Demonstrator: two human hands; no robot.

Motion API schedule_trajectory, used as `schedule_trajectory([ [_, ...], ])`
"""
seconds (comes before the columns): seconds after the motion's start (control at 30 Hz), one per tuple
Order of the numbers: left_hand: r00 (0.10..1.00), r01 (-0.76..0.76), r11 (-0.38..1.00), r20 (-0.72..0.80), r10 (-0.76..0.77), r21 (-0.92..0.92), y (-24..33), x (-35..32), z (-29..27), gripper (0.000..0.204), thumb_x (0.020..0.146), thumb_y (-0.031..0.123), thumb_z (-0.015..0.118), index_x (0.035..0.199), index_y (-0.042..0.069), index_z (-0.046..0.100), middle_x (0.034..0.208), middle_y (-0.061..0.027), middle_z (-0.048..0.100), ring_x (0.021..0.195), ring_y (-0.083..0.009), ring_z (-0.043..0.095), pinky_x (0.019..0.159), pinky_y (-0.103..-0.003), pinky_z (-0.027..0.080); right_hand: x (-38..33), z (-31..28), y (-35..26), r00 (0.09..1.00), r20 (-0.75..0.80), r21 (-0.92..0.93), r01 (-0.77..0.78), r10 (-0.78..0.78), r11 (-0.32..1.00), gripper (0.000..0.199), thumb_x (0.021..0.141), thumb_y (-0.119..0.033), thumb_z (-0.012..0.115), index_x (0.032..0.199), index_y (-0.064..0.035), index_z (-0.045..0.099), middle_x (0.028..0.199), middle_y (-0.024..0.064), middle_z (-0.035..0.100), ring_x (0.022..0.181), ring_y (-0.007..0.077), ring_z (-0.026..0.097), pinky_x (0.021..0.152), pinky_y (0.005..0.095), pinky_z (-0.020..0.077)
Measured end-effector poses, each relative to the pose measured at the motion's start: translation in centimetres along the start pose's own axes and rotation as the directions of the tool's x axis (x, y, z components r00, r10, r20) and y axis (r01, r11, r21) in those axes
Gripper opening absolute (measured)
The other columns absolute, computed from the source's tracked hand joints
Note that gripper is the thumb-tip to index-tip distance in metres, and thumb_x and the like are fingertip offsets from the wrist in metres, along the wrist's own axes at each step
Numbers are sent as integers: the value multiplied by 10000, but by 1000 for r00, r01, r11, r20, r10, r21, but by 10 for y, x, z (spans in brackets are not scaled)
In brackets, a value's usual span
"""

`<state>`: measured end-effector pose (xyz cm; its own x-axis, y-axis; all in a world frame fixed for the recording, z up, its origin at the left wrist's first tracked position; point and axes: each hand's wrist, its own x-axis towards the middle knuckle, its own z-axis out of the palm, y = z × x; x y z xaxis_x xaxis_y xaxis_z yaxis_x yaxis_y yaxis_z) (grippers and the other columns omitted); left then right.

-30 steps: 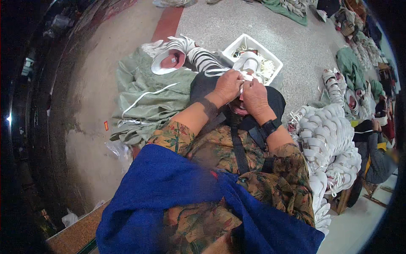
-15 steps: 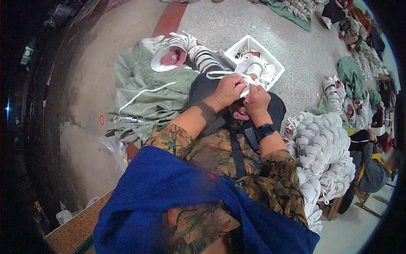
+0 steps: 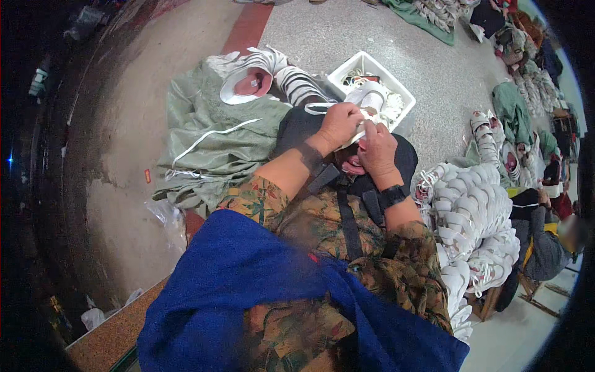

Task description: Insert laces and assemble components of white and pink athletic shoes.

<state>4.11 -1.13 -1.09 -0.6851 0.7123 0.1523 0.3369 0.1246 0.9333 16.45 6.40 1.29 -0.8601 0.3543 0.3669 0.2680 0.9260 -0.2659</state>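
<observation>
Both my hands meet over my lap on one white shoe (image 3: pixel 368 99). My left hand (image 3: pixel 335 126) grips its side, with a white lace (image 3: pixel 317 108) looping out to the left of the fingers. My right hand (image 3: pixel 377 147), a dark watch on its wrist, pinches the shoe from below. Just beyond the hands stands a white plastic bin (image 3: pixel 356 66) with white pieces inside. A blue cloth (image 3: pixel 248 279) covers my knees.
A green sack (image 3: pixel 211 136) lies on the floor to my left, with a row of white shoes (image 3: pixel 273 74) on it. A big heap of white shoes (image 3: pixel 471 217) rises at my right. Another person (image 3: pixel 545 235) sits at the far right. More shoes line the back.
My hands and the shoe have shifted slightly up and left in view while the fingers keep working the lace; the view itself has tilted a little.
</observation>
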Motion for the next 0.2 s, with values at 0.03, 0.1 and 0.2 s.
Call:
schedule_trajectory([
  [0.03, 1000, 0, 1000, 1, 0, 0, -5, -1, -3, 161, 790, 135, 613, 755, -21, 630, 718, -68, 614, 629, -110, 542, 599, -277, 446, -3, -7, -2, 1000, 0, 0, -1, 1, 1000, 246, 616, -97, 624, 841, -79, 525, 751, 112, 522, 705, 302, 572, 561, 396, 480],
  [0.1, 984, 57, 974, -151, -92, -220, -17, 0, -16, 142, 812, 130, 593, 794, -6, 634, 730, -48, 619, 618, -124, 545, 594, -287, 451, -9, -20, 0, 991, 100, 199, 63, -85, 978, 393, 620, -83, 645, 996, -86, 531, 844, 147, 518, 825, 322, 559, 666, 398, 482],
  [0.2, 926, 370, 778, 133, -353, -508, -18, 3, -23, 114, 826, 141, 603, 892, 50, 624, 674, -36, 597, 604, -126, 520, 581, -273, 445, -12, -32, 4, 978, 169, 362, 53, -121, 931, 527, 615, -102, 656, 1119, -91, 502, 874, 166, 512, 854, 328, 549, 740, 401, 476],
])
